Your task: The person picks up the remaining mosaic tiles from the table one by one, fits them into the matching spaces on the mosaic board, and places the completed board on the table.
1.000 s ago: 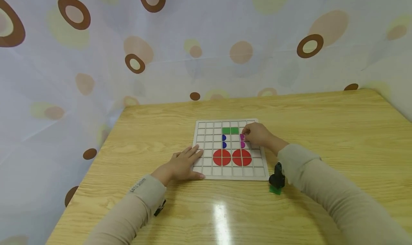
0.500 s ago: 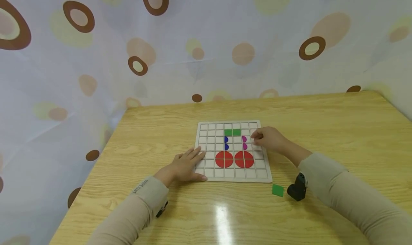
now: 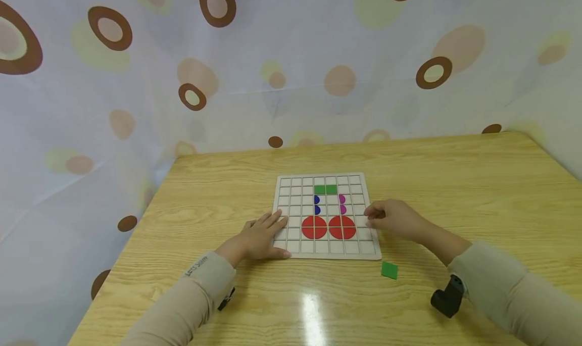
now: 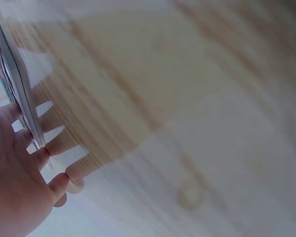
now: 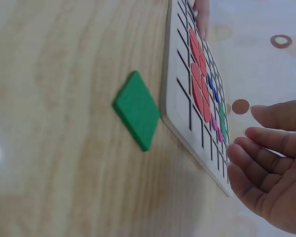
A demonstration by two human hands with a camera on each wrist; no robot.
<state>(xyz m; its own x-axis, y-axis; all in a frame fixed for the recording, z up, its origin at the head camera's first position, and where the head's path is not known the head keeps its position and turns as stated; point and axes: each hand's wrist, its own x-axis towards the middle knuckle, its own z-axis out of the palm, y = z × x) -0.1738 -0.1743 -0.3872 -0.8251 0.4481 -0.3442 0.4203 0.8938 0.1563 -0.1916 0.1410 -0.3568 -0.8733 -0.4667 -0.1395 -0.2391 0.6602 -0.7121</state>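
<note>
A white grid board (image 3: 327,247) lies flat on the table, bearing red quarter pieces (image 3: 314,228) that form two discs, blue half-circles (image 3: 317,205), magenta half-circles (image 3: 342,204) and green squares (image 3: 325,189). My left hand (image 3: 261,239) rests with spread fingers over the board's left edge; the left wrist view shows its fingertips along that edge. Just off the right edge hovers my right hand (image 3: 397,218), its fingers loosely bent. The right wrist view shows nothing between the right hand's (image 5: 274,158) thumb and fingers. A loose green square (image 5: 137,111) lies on the table beside the board's near right corner.
The wooden table (image 3: 218,184) spreads around the board on every side. Behind it and at the left hangs a pale curtain (image 3: 300,108) with brown and peach circles. A black wrist camera (image 3: 449,296) sits on the right sleeve.
My right hand has let go of the upper magenta half-circle and moved right and nearer, off the board. The loose green square is now uncovered. My left hand stays put.
</note>
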